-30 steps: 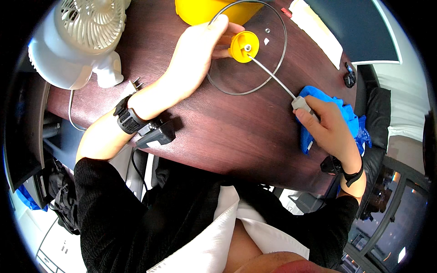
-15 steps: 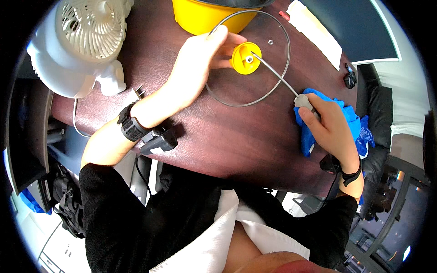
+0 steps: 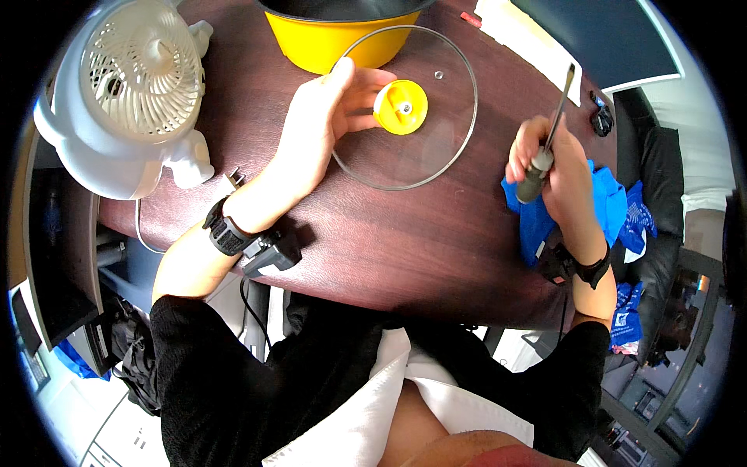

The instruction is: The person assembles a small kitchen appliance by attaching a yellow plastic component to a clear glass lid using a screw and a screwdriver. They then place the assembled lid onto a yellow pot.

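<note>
Head view shows me a dark wooden table point(image 3: 373, 233) with a glass lid point(image 3: 408, 109) lying flat at its middle. My left hand point(image 3: 323, 124) cups the lid's yellow knob point(image 3: 401, 107), fingers loosely open around it. Right of the lid, my right hand point(image 3: 548, 167) grips a screwdriver point(image 3: 548, 136) over a blue cloth point(image 3: 603, 206). Behind the lid stands a yellow pot point(image 3: 342, 35); left of it, a white fan point(image 3: 124, 93).
</note>
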